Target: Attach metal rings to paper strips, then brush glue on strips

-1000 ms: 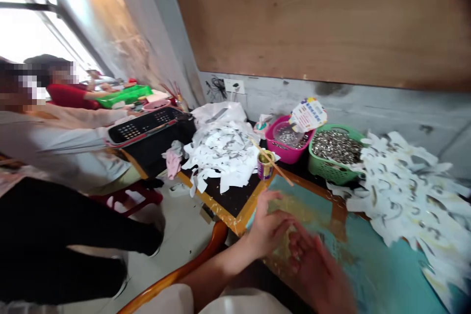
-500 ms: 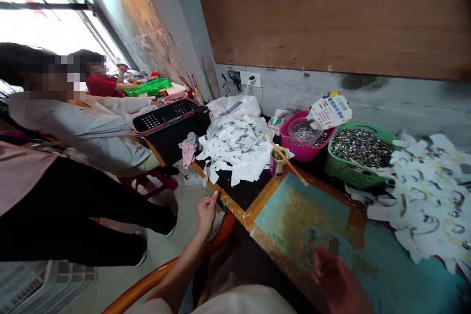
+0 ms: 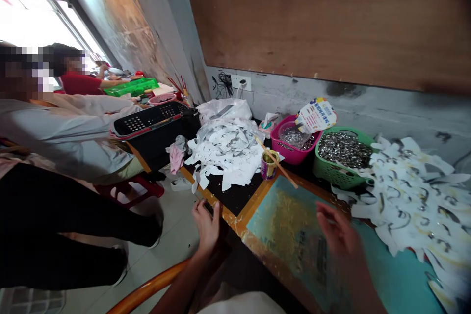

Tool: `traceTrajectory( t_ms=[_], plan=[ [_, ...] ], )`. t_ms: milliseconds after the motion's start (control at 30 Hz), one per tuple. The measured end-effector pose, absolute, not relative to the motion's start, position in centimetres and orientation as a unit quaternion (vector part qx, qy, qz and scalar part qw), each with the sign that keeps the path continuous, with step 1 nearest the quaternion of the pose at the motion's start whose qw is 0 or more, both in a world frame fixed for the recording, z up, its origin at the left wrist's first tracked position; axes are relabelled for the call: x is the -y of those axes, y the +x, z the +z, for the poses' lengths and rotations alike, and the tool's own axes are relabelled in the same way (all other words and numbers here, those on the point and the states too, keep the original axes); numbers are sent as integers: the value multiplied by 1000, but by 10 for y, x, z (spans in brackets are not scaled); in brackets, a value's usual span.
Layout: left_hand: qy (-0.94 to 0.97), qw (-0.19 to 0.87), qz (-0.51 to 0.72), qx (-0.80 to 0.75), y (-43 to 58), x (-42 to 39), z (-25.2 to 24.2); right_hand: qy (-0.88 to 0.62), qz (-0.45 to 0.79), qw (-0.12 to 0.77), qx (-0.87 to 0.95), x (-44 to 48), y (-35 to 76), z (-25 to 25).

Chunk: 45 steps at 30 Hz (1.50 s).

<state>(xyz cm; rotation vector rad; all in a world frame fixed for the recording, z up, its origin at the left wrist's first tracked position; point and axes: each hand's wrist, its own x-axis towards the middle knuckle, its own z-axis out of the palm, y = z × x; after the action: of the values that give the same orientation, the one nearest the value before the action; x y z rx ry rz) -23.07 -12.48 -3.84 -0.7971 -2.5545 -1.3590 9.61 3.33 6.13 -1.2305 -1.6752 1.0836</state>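
My left hand (image 3: 206, 223) rests at the near edge of the table (image 3: 224, 213), fingers curled over the yellow-trimmed rim. My right hand (image 3: 336, 229), blurred by motion, hovers over the teal mat (image 3: 290, 225) with fingers loosely apart and nothing visible in it. Just right of that hand lies a pile of white cut paper pieces (image 3: 412, 191). Another white paper pile (image 3: 228, 149) lies beyond my left hand. A small tin (image 3: 268, 168) with a wooden stick across it stands at the mat's far corner.
A green basket (image 3: 333, 172) full of small metal pieces and a pink basket (image 3: 289, 156) stand by the wall. A black crate (image 3: 147, 120) sits further left. Two people sit at left along the bench. An orange chair arm (image 3: 147, 288) curves below my left arm.
My left hand left the teal mat, swung out past the table's edge, and now grips the rim. My right hand moved up and right across the mat. The camera shifted slightly.
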Motion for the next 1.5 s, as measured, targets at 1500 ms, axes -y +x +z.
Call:
traceTrajectory(
  t_ms=[1500],
  plan=[
    [-624, -201, -556, 511, -130, -59, 48, -298, 603, 466, 576, -5, 98, 112]
  ],
)
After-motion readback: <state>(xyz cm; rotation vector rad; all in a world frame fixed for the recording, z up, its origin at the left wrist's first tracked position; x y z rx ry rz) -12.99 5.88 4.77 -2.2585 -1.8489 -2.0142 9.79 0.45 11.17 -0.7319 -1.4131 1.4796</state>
